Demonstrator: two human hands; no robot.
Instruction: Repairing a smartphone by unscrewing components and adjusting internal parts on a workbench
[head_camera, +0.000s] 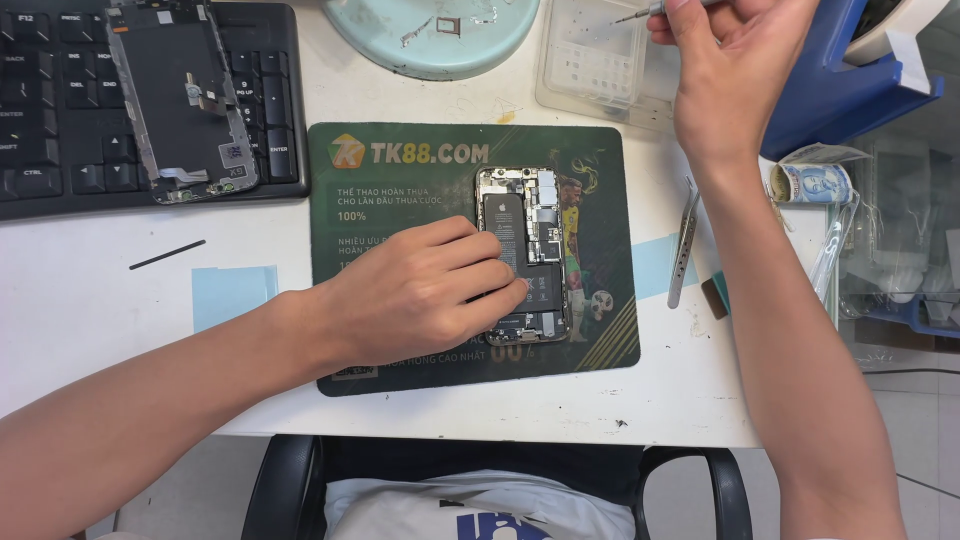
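Pretty bright, even light here, looks like it comes from overhead. The white table (90, 330) is close to washed out. Shadows are soft and short, just a faint one under the left hand (420, 295) where the fingers rest on the opened phone (525, 255). Slight sheen on the dark mat (400, 170) just above that hand. The right hand (730, 80), up at the top edge, is a bit soft. Centre is sharp, with mild wide-angle stretch toward the corners.

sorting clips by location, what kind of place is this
Most likely a phone repair bench: an opened phone lies on a green mat under the left hand, metal tweezers lie beside it, and a detached screen rests on a keyboard.
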